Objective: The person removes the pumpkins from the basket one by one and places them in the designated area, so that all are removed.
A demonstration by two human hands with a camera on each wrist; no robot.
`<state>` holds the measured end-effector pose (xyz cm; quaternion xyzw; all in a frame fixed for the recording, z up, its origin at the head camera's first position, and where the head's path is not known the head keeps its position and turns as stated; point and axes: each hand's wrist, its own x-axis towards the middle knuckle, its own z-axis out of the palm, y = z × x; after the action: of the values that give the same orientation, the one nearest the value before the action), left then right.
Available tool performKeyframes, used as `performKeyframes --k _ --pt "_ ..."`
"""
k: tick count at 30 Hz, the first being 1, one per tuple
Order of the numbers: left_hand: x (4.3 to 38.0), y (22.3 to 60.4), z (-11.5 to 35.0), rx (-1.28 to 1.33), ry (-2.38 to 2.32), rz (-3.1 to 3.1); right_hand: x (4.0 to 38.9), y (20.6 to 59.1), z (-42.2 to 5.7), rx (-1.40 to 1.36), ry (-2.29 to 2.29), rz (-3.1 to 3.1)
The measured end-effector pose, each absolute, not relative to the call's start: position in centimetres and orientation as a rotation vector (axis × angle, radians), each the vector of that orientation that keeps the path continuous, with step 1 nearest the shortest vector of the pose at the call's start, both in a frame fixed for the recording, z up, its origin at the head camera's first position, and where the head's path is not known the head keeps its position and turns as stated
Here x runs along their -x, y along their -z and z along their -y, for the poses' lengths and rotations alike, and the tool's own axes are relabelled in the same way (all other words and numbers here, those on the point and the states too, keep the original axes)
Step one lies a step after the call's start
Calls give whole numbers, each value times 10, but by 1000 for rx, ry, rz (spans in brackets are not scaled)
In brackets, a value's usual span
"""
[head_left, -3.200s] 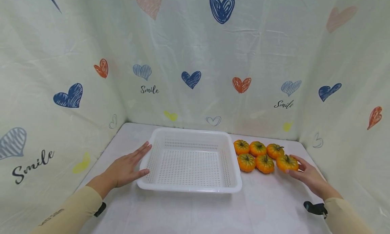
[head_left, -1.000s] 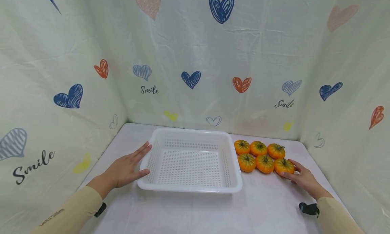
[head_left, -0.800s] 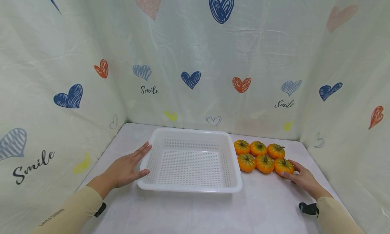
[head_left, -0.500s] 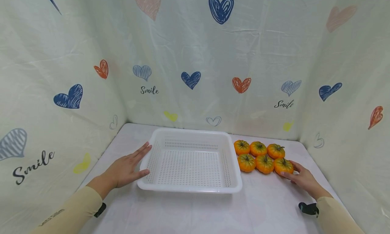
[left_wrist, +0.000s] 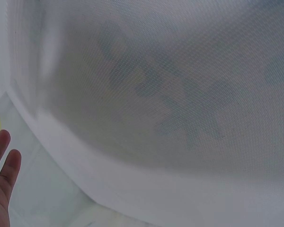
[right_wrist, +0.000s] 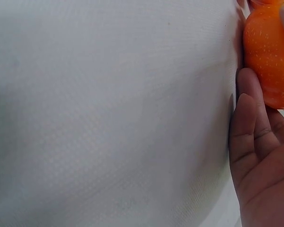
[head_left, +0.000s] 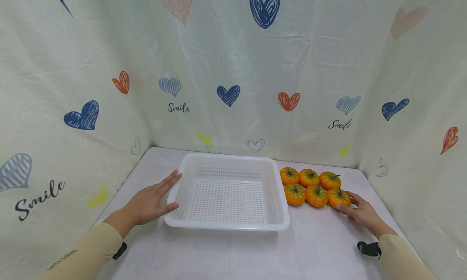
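A white plastic basket (head_left: 226, 227) with slotted walls and floor stands on the table. My left hand (head_left: 151, 203) rests with outstretched fingers at its left rim, thumb apart; part of this hand (left_wrist: 2, 175) shows in the left wrist view. Right of the basket, several small orange pumpkins with green-streaked tops sit in two rows of three. The front row's rightmost pumpkin (head_left: 339, 198) is between the thumb and fingers of my right hand (head_left: 365, 215). In the right wrist view, fingers lie along the orange side of that pumpkin (right_wrist: 270, 56).
Close beside the held pumpkin is the front row's middle pumpkin (head_left: 316, 196); behind it sits the back right pumpkin (head_left: 330, 180). The white-covered table (head_left: 226, 255) is enclosed by pale curtains (head_left: 310, 69) printed with hearts. A dark strap piece (head_left: 369, 249) shows at the right wrist.
Since the earliest frame, my right hand has shifted the front right pumpkin leftward and slightly nearer me, up to its neighbour. Over the last second both hands have stayed almost still.
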<state>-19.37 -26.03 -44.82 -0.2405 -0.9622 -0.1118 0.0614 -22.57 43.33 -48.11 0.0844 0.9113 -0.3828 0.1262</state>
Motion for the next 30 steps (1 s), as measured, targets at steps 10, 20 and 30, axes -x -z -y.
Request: performKeyframes --k 10,20,30 --pt "194 447 260 741 332 2901 228 483 -435 -249 1121 -2650" --pt "194 446 260 736 335 2904 229 483 -435 -267 1119 -2646" --pt "193 447 260 738 351 2907 228 485 -435 -281 1117 -2644"
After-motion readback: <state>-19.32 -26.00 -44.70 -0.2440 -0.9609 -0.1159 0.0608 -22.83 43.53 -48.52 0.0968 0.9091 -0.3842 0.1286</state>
